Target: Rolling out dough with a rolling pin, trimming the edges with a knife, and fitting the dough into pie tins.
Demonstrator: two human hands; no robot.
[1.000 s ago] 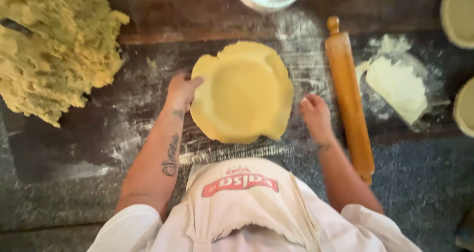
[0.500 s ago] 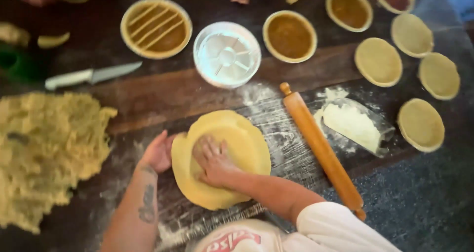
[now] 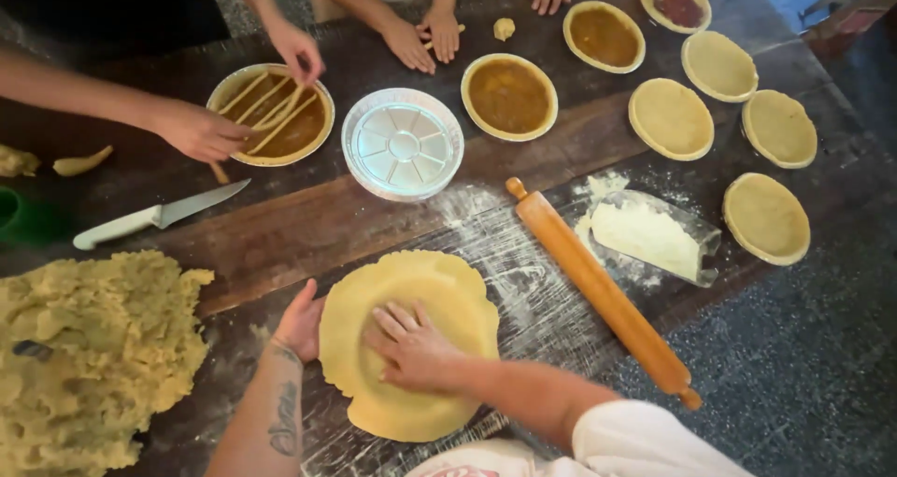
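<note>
A rolled-out round sheet of yellow dough (image 3: 439, 290) lies on the floured dark wooden table (image 3: 308, 229) in front of me. My right hand (image 3: 408, 344) rests flat on top of the dough with fingers spread. My left hand (image 3: 301, 320) touches the dough's left edge, fingers apart. Neither hand grips anything.
A wooden rolling pin (image 3: 598, 290) lies to the right, beside a bag of flour (image 3: 649, 237). A big heap of crumbly dough (image 3: 89, 355) sits at left. An empty foil pie tin (image 3: 403, 143), a white-handled knife (image 3: 154, 216), several filled and lined pies (image 3: 509, 96), and other people's hands (image 3: 201, 131) lie beyond.
The view has tilted up to show the far side of the table. My right hand went from the dough's right edge onto its top; my left stays at the left edge.
</note>
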